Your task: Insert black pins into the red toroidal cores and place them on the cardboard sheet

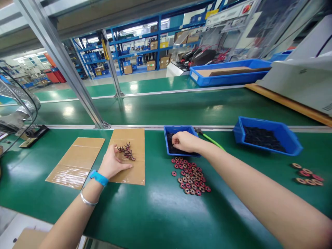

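Note:
My left hand (114,164), with a blue band and a silver bangle at the wrist, rests over a brown cardboard sheet (137,173). Its thumb and fingers are apart, curved beside a small heap of dark-pronged red-and-black parts (127,152). My right hand (185,141) reaches into a small blue bin (168,128) holding thin black pieces (169,138). Its fingers are curled together, and whatever they pinch is hidden. Just in front of that bin lies a pile of red, tan and black toothed rings (190,176).
A second cardboard sheet (77,160) lies to the left. Green-handled pliers (211,141) sit behind my right forearm. Farther right are a blue bin of black pieces (264,138) and several stacked rings (308,175). A metal post (64,65) rises from the bench's back rail.

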### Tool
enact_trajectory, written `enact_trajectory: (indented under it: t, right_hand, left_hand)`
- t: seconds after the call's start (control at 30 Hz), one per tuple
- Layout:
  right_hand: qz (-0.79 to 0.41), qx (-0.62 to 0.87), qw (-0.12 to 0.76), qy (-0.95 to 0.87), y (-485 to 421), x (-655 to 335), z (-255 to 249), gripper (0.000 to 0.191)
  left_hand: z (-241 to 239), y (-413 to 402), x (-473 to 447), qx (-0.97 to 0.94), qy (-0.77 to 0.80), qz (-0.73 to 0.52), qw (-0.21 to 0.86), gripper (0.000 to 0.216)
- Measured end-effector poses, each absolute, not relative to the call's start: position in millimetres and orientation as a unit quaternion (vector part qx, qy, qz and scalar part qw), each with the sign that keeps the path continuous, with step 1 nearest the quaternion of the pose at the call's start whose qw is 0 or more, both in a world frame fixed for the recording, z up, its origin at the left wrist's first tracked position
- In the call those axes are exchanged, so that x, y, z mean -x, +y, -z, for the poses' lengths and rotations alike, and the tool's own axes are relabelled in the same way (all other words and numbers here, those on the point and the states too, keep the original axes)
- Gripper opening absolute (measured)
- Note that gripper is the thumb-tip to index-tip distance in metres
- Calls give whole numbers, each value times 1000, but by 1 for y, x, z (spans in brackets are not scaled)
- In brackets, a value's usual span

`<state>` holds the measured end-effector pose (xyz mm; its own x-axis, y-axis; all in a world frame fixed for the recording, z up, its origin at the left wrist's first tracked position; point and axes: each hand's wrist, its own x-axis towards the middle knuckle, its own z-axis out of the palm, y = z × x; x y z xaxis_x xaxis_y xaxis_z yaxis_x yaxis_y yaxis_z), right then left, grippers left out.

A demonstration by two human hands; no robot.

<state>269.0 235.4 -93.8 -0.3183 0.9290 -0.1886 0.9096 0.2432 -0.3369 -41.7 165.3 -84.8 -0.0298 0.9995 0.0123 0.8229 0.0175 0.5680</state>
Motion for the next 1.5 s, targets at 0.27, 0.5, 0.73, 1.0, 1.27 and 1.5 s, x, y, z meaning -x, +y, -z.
enact_trajectory:
  t: [0.27,0.5,0.73,1.0,1.27,1.5]
  right_hand:
    - [-199,569,37,-797,235,-265,96,16]
    - [-162,584,66,-793,232,-272,99,20]
    - [-128,607,97,-778,226,-266,90,26]
    - [-186,599,221,-747,217,-274,85,22]
    - [-480,545,374,-577,155,-279,70,28]
    - [-582,447,461,-498,100,-265,93,33]
  left_hand:
    - [96,201,26,-662,693,-233,166,89]
    - [85,191,22,-708,647,-281,45,85]
    - [96,135,-50,-846,449,-199,208,42]
    - [116,142,-101,-851,452,-142,226,15]
    - [103,139,-86,-515,461,-286,664,30]
    - [97,125,-88,-373,434,-324,753,37]
